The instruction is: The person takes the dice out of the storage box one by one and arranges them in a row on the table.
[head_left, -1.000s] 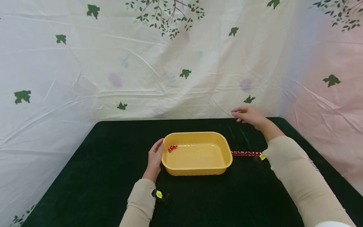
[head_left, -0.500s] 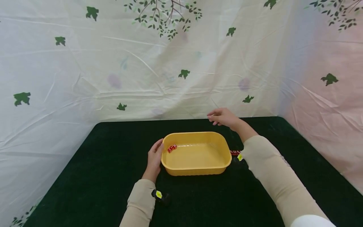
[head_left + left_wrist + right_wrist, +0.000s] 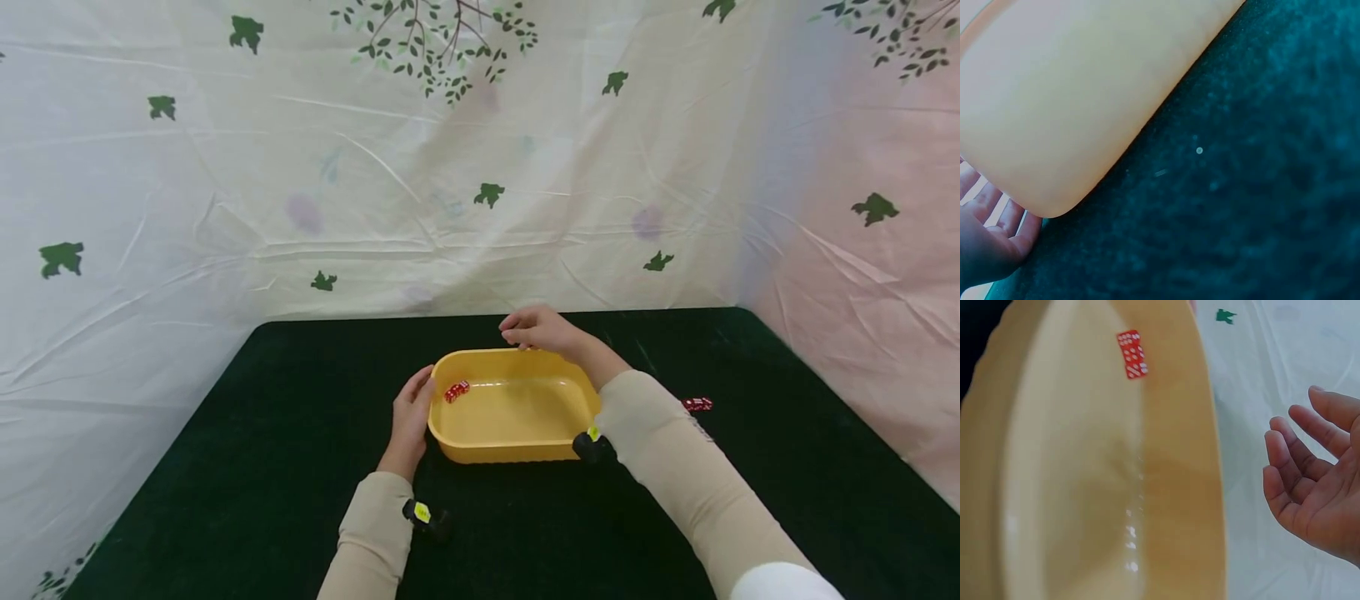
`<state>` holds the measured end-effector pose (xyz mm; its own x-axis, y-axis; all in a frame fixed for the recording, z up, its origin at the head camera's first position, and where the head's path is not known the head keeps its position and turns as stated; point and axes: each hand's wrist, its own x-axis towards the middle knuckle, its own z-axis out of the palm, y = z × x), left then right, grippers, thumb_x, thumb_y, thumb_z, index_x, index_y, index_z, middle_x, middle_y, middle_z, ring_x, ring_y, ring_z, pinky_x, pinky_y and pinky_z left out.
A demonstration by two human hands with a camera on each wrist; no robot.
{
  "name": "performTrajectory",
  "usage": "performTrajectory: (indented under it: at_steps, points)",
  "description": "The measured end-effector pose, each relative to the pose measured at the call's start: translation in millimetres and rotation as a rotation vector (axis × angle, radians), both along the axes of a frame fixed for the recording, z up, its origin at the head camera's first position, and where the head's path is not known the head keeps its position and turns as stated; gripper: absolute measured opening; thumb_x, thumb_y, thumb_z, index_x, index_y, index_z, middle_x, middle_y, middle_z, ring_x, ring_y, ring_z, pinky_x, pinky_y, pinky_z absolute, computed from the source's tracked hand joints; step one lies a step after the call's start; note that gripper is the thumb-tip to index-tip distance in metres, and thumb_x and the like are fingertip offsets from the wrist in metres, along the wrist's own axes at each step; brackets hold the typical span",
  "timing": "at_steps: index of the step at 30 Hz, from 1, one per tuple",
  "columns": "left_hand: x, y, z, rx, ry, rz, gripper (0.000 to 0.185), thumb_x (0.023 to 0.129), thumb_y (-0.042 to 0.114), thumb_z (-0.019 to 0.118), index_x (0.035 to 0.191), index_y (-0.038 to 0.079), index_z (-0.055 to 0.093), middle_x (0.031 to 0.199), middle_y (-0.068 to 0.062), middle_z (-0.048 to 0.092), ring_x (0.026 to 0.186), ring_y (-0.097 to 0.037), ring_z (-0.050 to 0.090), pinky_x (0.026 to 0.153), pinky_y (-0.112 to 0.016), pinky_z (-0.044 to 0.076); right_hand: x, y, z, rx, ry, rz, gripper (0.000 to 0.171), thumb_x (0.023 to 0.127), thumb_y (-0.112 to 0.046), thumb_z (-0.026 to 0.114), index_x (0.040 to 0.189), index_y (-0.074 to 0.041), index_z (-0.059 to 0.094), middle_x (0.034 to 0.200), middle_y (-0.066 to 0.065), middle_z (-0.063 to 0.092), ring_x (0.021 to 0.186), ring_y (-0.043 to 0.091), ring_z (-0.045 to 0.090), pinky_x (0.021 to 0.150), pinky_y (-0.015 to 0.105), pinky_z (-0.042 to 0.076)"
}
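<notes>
- Yellow tub (image 3: pixel 517 450) sits near the middle of the dark green table (image 3: pixel 262 467), and everything below is placed against it.
- Left hand (image 3: pixel 410 417) lies flat against the tub's left outer wall, fingers straight and together, thumb at the rim; the left wrist view shows the palm (image 3: pixel 988 247) beside the tub's rounded corner (image 3: pixel 1054 125).
- Right hand (image 3: pixel 538 329) hovers over the tub's far rim, palm down; in the right wrist view its fingers (image 3: pixel 1300 456) are loosely curled and apart, with nothing between them.
- Two red dice (image 3: pixel 456 391) lie side by side, touching, on the tub's floor at its far left corner; the right wrist view shows their white pips (image 3: pixel 1132 354).
- More red dice (image 3: pixel 697 404) lie on the table to the right of the tub, partly hidden behind the right sleeve (image 3: pixel 675 475).
- Behind the tub, a pale curtain (image 3: pixel 375 167) printed with green leaves hangs as a backdrop.
</notes>
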<state>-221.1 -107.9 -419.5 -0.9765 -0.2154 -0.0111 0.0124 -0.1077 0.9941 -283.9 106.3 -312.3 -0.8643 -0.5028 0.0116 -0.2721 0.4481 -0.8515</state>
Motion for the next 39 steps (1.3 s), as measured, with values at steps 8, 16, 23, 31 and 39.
performTrajectory:
  at_steps: [8,16,23,31,39]
  points:
    - [1.1,0,-0.4,0.002,0.008,0.001,0.038,0.090,0.030,0.045,0.124,0.014,0.043,0.125,-0.006,0.042,0.109,-0.020,0.043,0.089,-0.034,0.037,-1.0,-24,-20.7,-0.037,-0.078,0.009,0.028,0.084,-0.016,0.057,0.105,0.001,0.057,0.101,0.020,0.056,0.082,0.033,0.052,0.080,0.048,0.039]
    - [0.1,-1,-1.0,0.012,0.003,0.001,0.039,0.089,0.032,0.046,0.124,0.015,0.044,0.125,-0.005,0.042,0.108,-0.019,0.044,0.089,-0.032,0.037,2.9,-46,-35.8,0.011,-0.125,-0.013,0.027,0.083,-0.016,0.057,0.106,-0.001,0.058,0.094,0.011,0.059,0.077,0.027,0.052,0.074,0.039,0.044]
    - [1.3,-1,-0.8,0.023,0.004,-0.002,0.037,0.090,0.028,0.045,0.124,0.013,0.044,0.124,-0.007,0.042,0.109,-0.021,0.044,0.089,-0.034,0.037,3.2,-58,-52.9,0.028,-0.182,-0.035,0.026,0.083,-0.016,0.058,0.105,-0.003,0.059,0.089,0.010,0.058,0.076,0.030,0.052,0.069,0.037,0.045]
    - [2.4,-1,-2.2,0.034,0.014,-0.011,0.035,0.090,0.025,0.045,0.123,0.013,0.045,0.124,-0.006,0.043,0.109,-0.021,0.043,0.089,-0.034,0.037,1.7,-67,-69.6,0.004,-0.197,-0.048,0.023,0.082,-0.012,0.059,0.102,-0.002,0.059,0.077,0.015,0.057,0.055,0.021,0.049,0.052,0.028,0.046]
    - [2.6,-1,-1.3,0.025,0.024,0.004,0.035,0.090,0.025,0.046,0.123,0.013,0.046,0.123,-0.007,0.044,0.108,-0.021,0.044,0.088,-0.034,0.038,3.0,-71,-74.5,0.029,-0.197,-0.079,0.025,0.083,-0.012,0.057,0.106,-0.003,0.058,0.076,0.012,0.056,0.054,0.018,0.048,0.049,0.025,0.043]
